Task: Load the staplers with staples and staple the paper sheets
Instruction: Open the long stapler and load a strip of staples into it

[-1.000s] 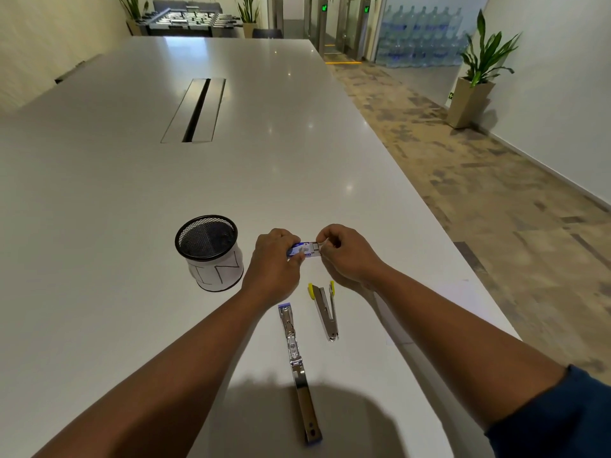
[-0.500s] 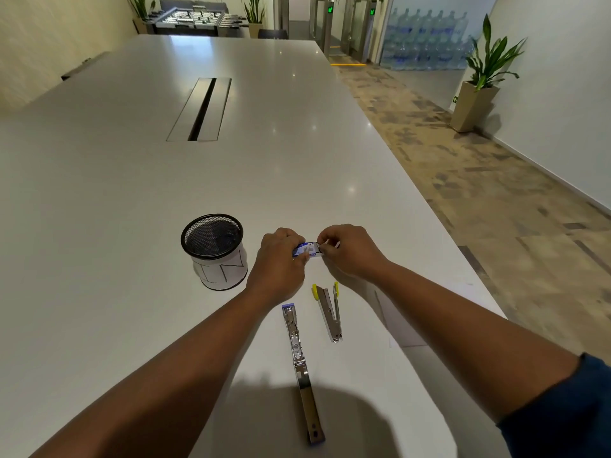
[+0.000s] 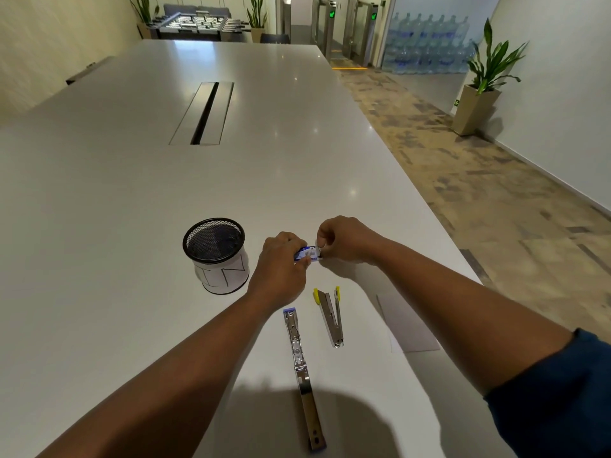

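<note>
My 2 forearms reach forward and converge ahead of me. My left hand [image 3: 281, 262] has its knuckles up and its fingers curled, pinching the left end of a small staple box [image 3: 307, 253]. My right hand [image 3: 344, 238] comes in from the right, wrist bent inward, fingertips curled onto the box's right end. A dark blue sleeve [image 3: 558, 401] covers my right upper arm.

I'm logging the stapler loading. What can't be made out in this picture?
- Staple box, head view: contents hidden by left hand and right hand.
- Paper sheet: far side covered by the right forearm.
- Mesh cup: inside too dark.
</note>
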Motion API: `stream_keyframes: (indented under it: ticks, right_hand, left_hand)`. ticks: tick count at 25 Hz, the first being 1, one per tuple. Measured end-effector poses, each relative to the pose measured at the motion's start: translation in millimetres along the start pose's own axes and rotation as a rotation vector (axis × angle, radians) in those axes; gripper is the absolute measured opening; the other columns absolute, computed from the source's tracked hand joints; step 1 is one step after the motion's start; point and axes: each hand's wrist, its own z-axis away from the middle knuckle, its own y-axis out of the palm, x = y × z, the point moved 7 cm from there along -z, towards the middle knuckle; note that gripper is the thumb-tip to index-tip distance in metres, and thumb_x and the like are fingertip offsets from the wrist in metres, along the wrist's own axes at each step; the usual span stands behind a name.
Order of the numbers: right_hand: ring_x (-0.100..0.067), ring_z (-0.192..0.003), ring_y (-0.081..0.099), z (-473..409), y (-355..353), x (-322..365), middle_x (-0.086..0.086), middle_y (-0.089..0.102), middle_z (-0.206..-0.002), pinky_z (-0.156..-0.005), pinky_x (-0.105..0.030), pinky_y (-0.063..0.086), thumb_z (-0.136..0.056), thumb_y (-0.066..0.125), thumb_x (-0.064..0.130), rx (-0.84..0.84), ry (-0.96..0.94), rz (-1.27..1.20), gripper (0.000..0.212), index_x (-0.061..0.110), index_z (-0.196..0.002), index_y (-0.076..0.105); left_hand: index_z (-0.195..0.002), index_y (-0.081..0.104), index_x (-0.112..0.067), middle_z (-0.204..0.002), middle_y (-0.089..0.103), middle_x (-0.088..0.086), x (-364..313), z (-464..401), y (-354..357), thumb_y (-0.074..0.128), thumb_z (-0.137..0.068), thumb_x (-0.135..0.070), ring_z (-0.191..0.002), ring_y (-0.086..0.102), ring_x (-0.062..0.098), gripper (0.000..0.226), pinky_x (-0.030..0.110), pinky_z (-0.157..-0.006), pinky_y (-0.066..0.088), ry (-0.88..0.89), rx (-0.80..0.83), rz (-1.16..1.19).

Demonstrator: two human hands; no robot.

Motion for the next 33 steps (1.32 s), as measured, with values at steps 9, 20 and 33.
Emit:
stream_keyframes:
  ticks: [9, 20, 33]
  right_hand:
    - [-0.008, -0.06, 0.055, 15.1, 0.3, -27.9, -0.009, 0.072, -0.082, -0.056, -0.025, 0.042, -0.083, 0.074, 0.011, -0.098, 0.046, -0.525, 0.004, 0.007, -0.084, 0.073]
    - [-0.003, -0.068, 0.062, 38.4, 21.8, -12.2, 0.002, 0.077, -0.084, -0.068, -0.026, 0.05, -0.075, 0.078, 0.007, -0.037, -0.092, -0.221, 0.011, 0.014, -0.084, 0.078]
    - [-0.02, -0.079, 0.071, 25.2, 20.8, -38.4, 0.002, 0.075, -0.075, -0.075, -0.041, 0.059, -0.084, 0.073, 0.02, -0.308, 0.231, -0.482, 0.011, 0.017, -0.073, 0.076]
  left_hand:
    - [-0.114, 0.069, -0.016, -0.11, 0.06, 0.0, -0.8, 1.1, 0.0, 0.065, -0.094, -0.024, -0.1, 0.046, 0.018, 0.022, 0.031, -0.081, 0.043, 0.007, 0.019, 0.001]
    - [-0.115, 0.069, -0.016, -0.113, 0.06, -0.002, 0.1, 1.6, 0.6, 0.066, -0.093, -0.024, -0.102, 0.045, 0.017, 0.023, 0.029, -0.08, 0.039, -0.006, 0.023, 0.009]
    - [-0.111, 0.069, -0.019, -0.107, 0.059, -0.005, 0.5, -0.4, 1.7, 0.065, -0.093, -0.024, -0.098, 0.045, 0.015, 0.019, 0.029, -0.079, 0.041, 0.003, 0.01, 0.019]
